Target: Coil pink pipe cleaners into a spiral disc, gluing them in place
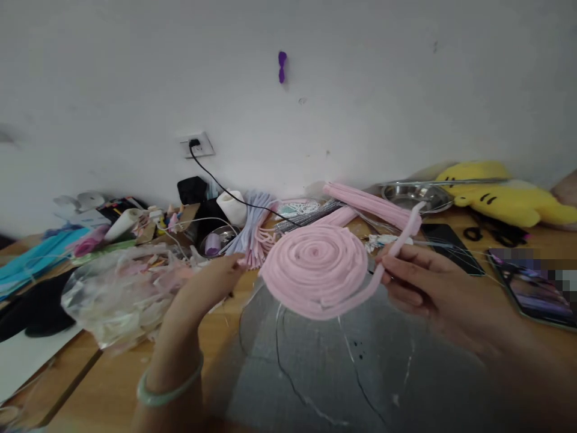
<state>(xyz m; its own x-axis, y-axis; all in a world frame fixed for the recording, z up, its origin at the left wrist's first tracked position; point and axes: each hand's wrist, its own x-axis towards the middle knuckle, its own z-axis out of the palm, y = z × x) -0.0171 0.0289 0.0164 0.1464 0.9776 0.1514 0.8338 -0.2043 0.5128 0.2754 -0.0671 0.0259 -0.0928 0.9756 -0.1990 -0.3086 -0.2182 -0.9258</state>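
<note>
A flat round coil of fuzzy pink pipe cleaners (314,273) is held up in the middle, its spiral side tilted towards me. My left hand (214,282), wearing a pale green bangle (169,388), grips the coil's left edge; most of its fingers are hidden. On the other side, my right hand (417,279) pinches the loose pink pipe cleaner (406,233) that runs off the coil's right rim, with its free end sticking up past the fingers. Thin wires (288,373) hang below the coil, over a grey mat (315,355).
At left lies a clear plastic bag (117,300) of pale scraps. Behind are bundled pink pipe cleaners (372,204), lilac ones (252,219) and a metal bowl (417,197). To the right are a lit phone (536,291), a dark phone (453,248), scissors (496,231) and a yellow plush (509,201).
</note>
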